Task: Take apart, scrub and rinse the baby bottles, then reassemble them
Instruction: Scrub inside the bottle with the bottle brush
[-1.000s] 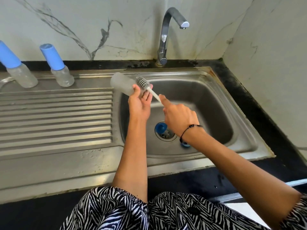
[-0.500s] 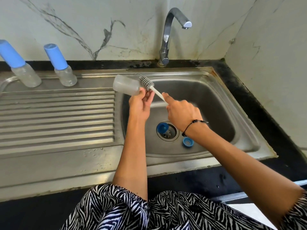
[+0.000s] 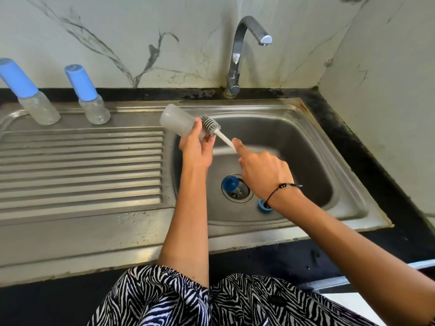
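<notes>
Hands busy: left hand (image 3: 196, 149) grips the bottle (image 3: 179, 123), right hand (image 3: 263, 170) holds the brush (image 3: 210, 125), now drawn back out to the mouth, so scrubbing goes on.

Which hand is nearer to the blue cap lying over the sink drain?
The right. The right hand grips the brush handle just above and right of the blue cap. The left hand holds the open bottle farther up, near the basin's back-left corner.
</notes>
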Motion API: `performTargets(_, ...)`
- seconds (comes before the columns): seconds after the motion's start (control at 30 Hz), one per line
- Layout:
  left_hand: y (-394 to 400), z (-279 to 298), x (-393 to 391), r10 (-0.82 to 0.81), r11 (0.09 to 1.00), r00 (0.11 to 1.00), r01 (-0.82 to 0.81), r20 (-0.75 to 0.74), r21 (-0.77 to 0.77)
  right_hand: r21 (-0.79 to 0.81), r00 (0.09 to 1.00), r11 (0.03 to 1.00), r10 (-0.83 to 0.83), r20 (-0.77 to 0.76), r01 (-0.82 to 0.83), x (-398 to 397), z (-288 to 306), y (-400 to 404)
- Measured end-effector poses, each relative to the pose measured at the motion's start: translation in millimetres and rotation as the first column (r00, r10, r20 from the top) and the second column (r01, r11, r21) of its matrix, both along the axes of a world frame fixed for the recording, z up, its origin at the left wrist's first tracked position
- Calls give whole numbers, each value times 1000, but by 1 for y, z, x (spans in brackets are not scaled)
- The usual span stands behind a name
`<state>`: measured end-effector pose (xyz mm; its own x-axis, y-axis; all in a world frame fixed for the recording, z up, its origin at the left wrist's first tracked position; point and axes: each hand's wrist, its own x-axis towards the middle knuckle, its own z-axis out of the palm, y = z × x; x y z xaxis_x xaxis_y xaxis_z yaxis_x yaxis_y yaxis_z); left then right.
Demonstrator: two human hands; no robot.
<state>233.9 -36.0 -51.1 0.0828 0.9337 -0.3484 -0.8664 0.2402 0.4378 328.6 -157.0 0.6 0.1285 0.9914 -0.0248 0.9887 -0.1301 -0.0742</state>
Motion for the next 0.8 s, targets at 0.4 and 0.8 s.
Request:
performTargets(0.4, -7, -4, 3, -171, 984, 981, 165, 95, 74, 10, 996, 999, -45, -77, 46, -2, 11, 25)
performTargets(0.8, -8, -2, 4, -154, 988, 985, 154, 76, 10, 20, 998, 1000, -17, -67, 18, -9, -2, 15)
